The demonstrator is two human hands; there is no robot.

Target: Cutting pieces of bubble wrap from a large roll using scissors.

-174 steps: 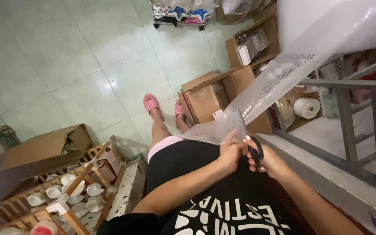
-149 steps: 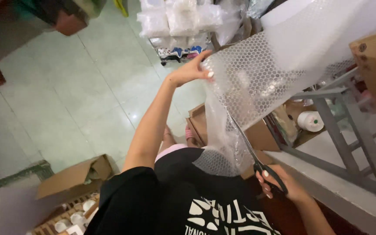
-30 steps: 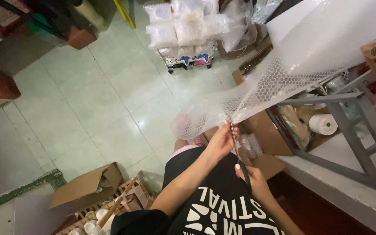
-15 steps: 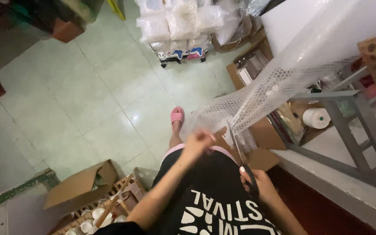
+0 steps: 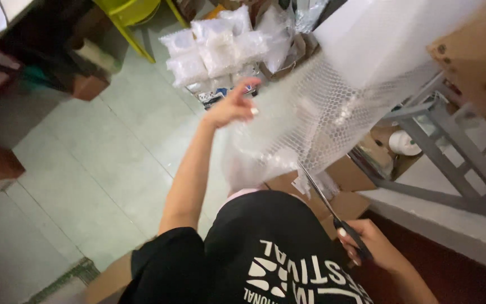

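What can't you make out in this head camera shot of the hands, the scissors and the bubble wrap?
- Left hand, head view: motion blur hides how its fingers grip the bubble wrap.
- Scissors: blade tips vanish against the wrap; whether they are open is unclear.
- Right hand: its fingers are partly hidden by the scissor handles.
- Bagged bundles: contents too blurred.

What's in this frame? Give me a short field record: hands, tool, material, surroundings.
left hand: raised, gripping the edge of the bubble wrap sheet
right hand: low, holding black-handled scissors, blades pointing up at the sheet's lower edge
bubble wrap sheet: hangs from a large roll at upper right
floor: pale green tiles
nearby: bagged white items, cardboard boxes, grey metal frame
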